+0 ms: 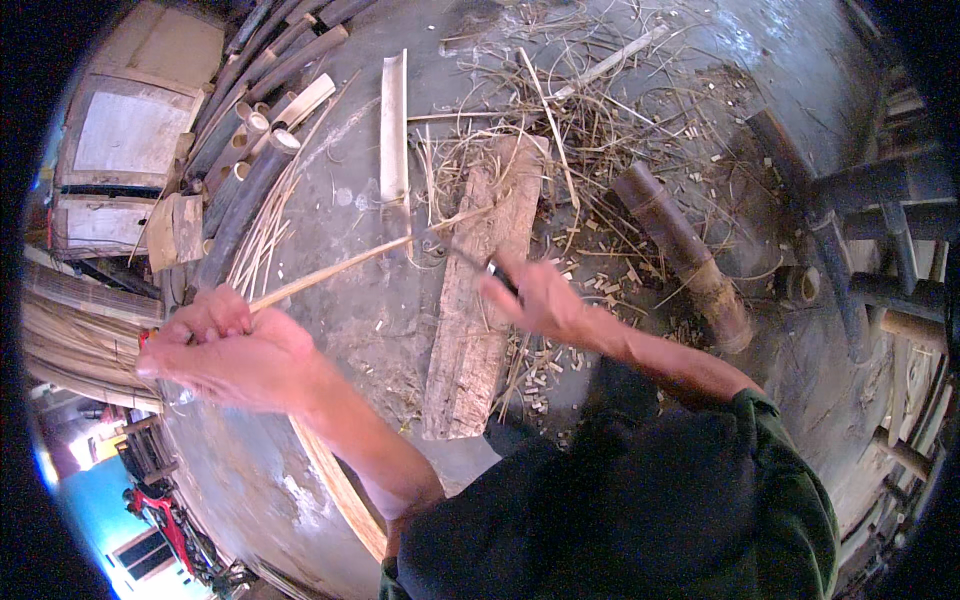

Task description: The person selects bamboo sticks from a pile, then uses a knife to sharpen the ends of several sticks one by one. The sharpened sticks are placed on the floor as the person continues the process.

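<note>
My left hand is closed around a long, thin bamboo strip. The strip runs up and to the right, and its far end lies over a worn wooden plank on the floor. Above the plank, my right hand is closed on a knife. Its blade is smeared by motion and points up and left, toward the strip; whether the two touch, I cannot tell. Another pale length of bamboo shows below my left forearm. Small cut bamboo pieces lie beside the plank.
Tangled bamboo shavings cover the floor beyond the plank. A thick bamboo section lies at right, near dark bamboo framing. At left are bamboo poles, thin strips and a split half-pole. A red motorcycle stands lower left.
</note>
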`<state>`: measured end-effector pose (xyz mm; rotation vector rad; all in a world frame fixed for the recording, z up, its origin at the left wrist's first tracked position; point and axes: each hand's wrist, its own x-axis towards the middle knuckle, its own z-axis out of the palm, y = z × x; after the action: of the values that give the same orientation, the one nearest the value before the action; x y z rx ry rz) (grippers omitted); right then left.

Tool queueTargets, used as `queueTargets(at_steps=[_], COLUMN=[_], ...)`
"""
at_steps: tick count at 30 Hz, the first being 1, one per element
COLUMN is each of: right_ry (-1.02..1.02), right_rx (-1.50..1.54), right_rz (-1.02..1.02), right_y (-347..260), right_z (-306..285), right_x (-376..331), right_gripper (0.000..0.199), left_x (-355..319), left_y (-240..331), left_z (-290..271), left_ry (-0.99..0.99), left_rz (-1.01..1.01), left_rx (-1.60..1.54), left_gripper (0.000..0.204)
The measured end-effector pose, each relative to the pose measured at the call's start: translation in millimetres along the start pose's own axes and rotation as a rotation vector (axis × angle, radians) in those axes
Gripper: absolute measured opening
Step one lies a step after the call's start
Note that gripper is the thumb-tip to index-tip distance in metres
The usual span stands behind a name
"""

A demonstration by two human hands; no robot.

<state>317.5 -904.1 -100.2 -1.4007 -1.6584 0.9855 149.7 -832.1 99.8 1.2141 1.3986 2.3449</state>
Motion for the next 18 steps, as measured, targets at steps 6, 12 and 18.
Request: queueTargets(at_steps=[6,12,18], right_ry=[0.032,-0.001,0.054], right_rx=[-0.064,0.057,-0.151], right_rz=[0.153,-0.178,0.219], right_y=[37.4,7.3,71.0], right_z=[-1.4,-4.5,-11.5], right_x=[6.2,-15.5,-13.1], right_gripper=[0.032,0.037,0.042], left_x=[-6.0,-5.7,-1.7], left_y=[5.9,-15.2,0.9], left_z=[8.3,-5.2,-11.8], left_ry=[0.02,0.002,0.054], left_rz=[-0.044,-0.01,-0.108], left_rx=[0.052,-0.064,-0.188], left_gripper=[0.05,0.051,0.049])
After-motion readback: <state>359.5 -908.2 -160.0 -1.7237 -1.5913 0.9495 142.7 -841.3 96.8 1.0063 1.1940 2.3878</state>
